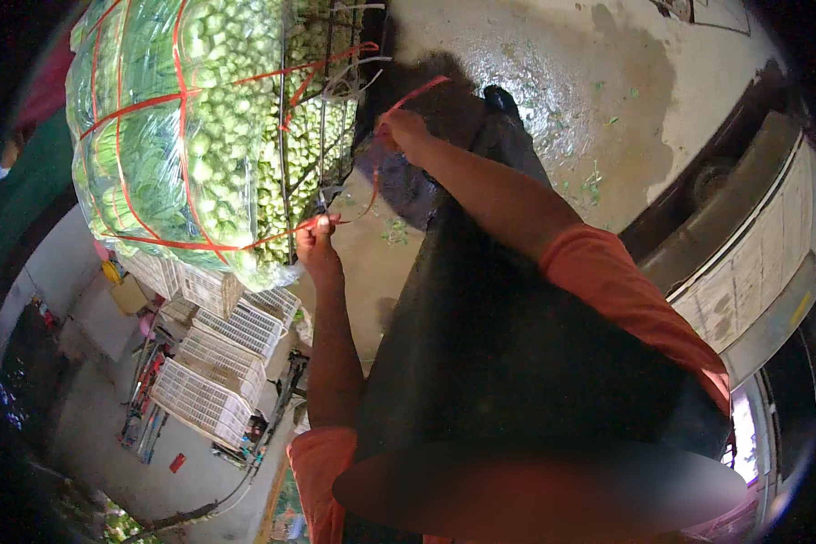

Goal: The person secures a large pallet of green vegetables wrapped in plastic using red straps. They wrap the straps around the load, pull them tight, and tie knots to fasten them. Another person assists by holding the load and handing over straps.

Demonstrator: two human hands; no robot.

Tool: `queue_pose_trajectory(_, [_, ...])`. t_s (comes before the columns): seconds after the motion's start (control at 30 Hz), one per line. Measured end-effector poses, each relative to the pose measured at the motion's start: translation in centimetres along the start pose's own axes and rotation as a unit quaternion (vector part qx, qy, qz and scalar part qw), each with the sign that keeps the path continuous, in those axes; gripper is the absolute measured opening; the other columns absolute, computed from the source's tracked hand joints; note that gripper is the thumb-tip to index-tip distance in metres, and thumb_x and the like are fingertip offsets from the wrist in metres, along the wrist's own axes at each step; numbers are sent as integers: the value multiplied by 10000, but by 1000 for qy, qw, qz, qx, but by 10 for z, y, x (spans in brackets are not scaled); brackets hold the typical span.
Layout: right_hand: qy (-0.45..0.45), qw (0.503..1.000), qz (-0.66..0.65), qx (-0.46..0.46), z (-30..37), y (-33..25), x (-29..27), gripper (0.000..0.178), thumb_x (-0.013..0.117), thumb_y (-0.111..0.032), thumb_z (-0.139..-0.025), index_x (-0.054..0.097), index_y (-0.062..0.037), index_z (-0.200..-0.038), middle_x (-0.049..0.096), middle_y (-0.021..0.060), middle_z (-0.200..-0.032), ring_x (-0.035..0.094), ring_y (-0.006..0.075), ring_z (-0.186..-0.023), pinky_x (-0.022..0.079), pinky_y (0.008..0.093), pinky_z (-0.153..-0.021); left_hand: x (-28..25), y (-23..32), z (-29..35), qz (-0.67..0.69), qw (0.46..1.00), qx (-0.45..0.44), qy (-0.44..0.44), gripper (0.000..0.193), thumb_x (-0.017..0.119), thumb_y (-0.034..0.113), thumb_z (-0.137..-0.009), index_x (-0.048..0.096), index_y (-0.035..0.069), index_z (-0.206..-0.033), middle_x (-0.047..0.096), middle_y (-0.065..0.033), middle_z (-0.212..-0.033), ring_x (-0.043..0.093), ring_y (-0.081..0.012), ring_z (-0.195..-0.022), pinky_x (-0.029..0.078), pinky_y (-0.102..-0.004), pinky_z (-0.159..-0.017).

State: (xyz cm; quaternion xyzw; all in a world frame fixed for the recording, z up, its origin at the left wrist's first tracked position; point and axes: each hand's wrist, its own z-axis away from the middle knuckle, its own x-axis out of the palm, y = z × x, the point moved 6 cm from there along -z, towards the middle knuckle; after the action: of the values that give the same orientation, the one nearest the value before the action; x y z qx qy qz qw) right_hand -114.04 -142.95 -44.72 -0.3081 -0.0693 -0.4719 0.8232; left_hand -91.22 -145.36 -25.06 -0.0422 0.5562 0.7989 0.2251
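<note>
A tall stack of leafy green vegetables (218,100), pale stem ends facing out, stands at the upper left. Clear plastic wrap covers much of it, and red straps (183,154) cross over it. At its lower right corner, beside a dark metal frame (286,159), my left hand (317,239) pinches a red strap. This strap runs from the stack through my left fingers and on up to my right hand (403,134). My right fingers are closed round it, and a short end sticks out past them. My right arm is stretched forward, away from the stack.
Several white plastic crates (213,381) sit at the lower left, near some long tools (145,408) on the floor. Scraps of leaf lie on the wet concrete floor (553,109). Pale loose straps (358,77) hang by the frame. A long pale panelled structure (743,254) stands at right.
</note>
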Motion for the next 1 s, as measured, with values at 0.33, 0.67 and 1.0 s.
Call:
queue_pose_trajectory(0.33, [75, 972, 166, -148, 30, 5, 42, 232, 591, -283, -873, 698, -85, -929, 690, 131, -1006, 646, 252, -860, 489, 391, -680, 28, 12, -1, 3, 996, 58, -66, 107, 620, 139, -954, 576, 45, -978, 706, -96, -894, 559, -114, -742, 442, -266, -707])
queue_pose_trajectory(0.67, [-36, 990, 137, -1, 95, 101, 58, 210, 590, -266, -913, 650, -64, -926, 659, 174, -788, 615, 315, -618, 463, 428, -499, 26, 12, 4, -1, 997, 57, -44, 112, 602, 133, -960, 570, 30, -992, 707, -127, -955, 591, -134, -753, 476, -281, -686])
queue_pose_trajectory(1.0, [157, 877, 454, -26, -55, 43, -98, 129, 628, -119, -879, 665, -33, -968, 680, 128, -827, 665, 256, -703, 512, 369, -553, 12, 9, 18, -13, 993, 75, -86, 66, 608, 85, -951, 548, 57, -947, 647, -47, -814, 571, -125, -798, 429, -287, -822])
